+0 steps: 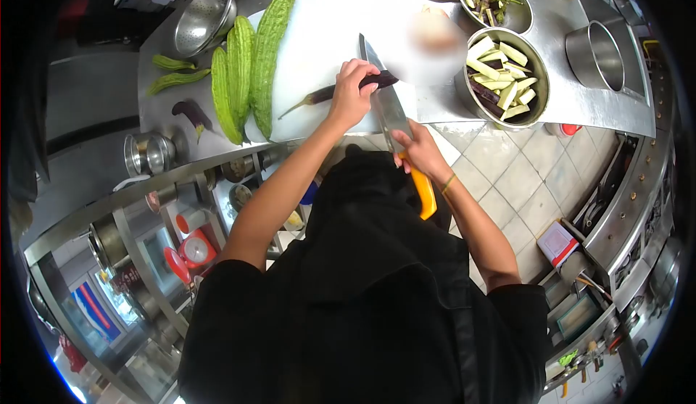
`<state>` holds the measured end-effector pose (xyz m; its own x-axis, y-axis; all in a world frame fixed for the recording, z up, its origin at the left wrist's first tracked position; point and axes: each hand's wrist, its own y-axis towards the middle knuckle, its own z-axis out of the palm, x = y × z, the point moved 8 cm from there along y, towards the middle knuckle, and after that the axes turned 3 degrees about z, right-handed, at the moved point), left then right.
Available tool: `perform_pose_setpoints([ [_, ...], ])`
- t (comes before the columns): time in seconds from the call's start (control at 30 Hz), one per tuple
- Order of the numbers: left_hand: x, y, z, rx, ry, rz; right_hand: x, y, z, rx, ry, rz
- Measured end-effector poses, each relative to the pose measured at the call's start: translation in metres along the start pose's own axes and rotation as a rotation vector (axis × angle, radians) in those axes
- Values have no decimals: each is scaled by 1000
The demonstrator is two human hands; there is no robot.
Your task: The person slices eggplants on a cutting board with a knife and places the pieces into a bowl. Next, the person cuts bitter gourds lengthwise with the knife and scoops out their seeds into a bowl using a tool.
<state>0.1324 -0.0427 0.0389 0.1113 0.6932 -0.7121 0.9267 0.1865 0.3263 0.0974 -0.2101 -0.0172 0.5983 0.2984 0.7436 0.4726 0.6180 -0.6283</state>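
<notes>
My left hand (352,93) is closed over the long purple eggplant (324,95), pressing it down on the white cutting board (312,41), its thin stem end pointing left. My right hand (420,150) is clenched around the orange handle of the knife (392,110), whose blade reaches away from me and crosses the eggplant near its thick end; whether the edge has bitten in, I cannot tell. Left of the eggplant lie long ridged green gourds (264,63), partly on the board, with 2 small green pods (177,80) and 1 short purple eggplant piece (193,115) farther left, near a tilted colander (206,19). To the right, a deep metal pot (543,92) holds pale cut sticks (505,77), just beside a smaller bowl (523,21) of stem ends (494,5). A round thing (435,31) by the board's right side is too blurred to name
</notes>
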Motion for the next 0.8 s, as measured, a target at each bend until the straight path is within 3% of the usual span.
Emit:
perform_pose_setpoints([
  [0.23, 35, -21, -38, 102, 10, 20, 3, 10, 23, -75, 18, -106],
  [0.3, 41, -20, -37, 99, -46, 1, -20, -11, 31, -92, -1, 31],
  [0.43, 45, -23, -38, 92, -141, 24, -40, -46, 65, -103, -35, 78],
  [0.63, 48, -25, -47, 111, -238, 35, -19, 7, 85, -173, 66, -106],
  [0.8, 68, -39, -70, 100, -152, 26, -17, 15, 94, -221, 36, -117],
])
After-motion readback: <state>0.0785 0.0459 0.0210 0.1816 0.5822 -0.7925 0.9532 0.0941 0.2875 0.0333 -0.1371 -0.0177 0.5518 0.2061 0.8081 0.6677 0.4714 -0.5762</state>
